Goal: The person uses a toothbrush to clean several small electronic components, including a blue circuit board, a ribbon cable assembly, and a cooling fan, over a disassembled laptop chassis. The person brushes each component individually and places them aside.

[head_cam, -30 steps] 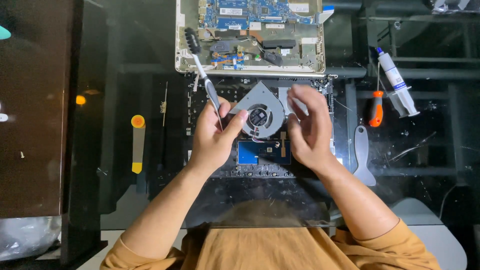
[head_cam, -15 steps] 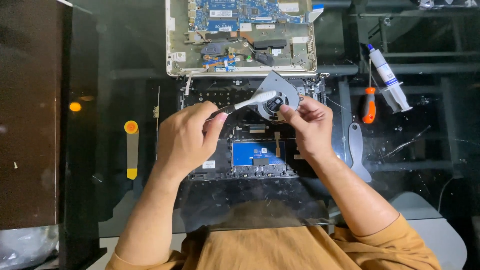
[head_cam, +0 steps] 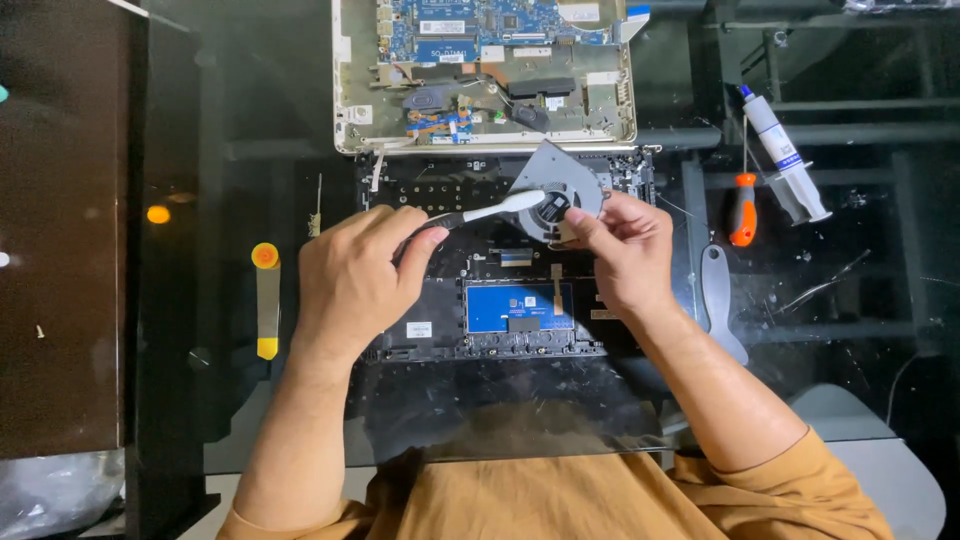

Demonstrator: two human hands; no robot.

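Note:
My left hand (head_cam: pixel 358 280) grips a small brush (head_cam: pixel 492 211) with a black and white handle, its head laid across a grey laptop cooling fan (head_cam: pixel 557 188). My right hand (head_cam: pixel 622 252) pinches the fan's lower edge and holds it tilted above a black laptop keyboard panel (head_cam: pixel 440 335), which lies inner side up with a blue touchpad board (head_cam: pixel 520 306). Beyond the fan lies the opened laptop base (head_cam: pixel 350 100) with its circuit board and cables showing.
A syringe of paste (head_cam: pixel 778 140), an orange-handled screwdriver (head_cam: pixel 742 210) and a grey plastic pry tool (head_cam: pixel 718 300) lie on the glass table to the right. A yellow-and-orange pry tool (head_cam: pixel 266 300) lies to the left. A dark brown panel (head_cam: pixel 60 230) fills the far left.
My left hand has swung the brush from pointing upward to lying sideways across the fan. My right hand has lifted and tilted the fan. The view has shifted slightly.

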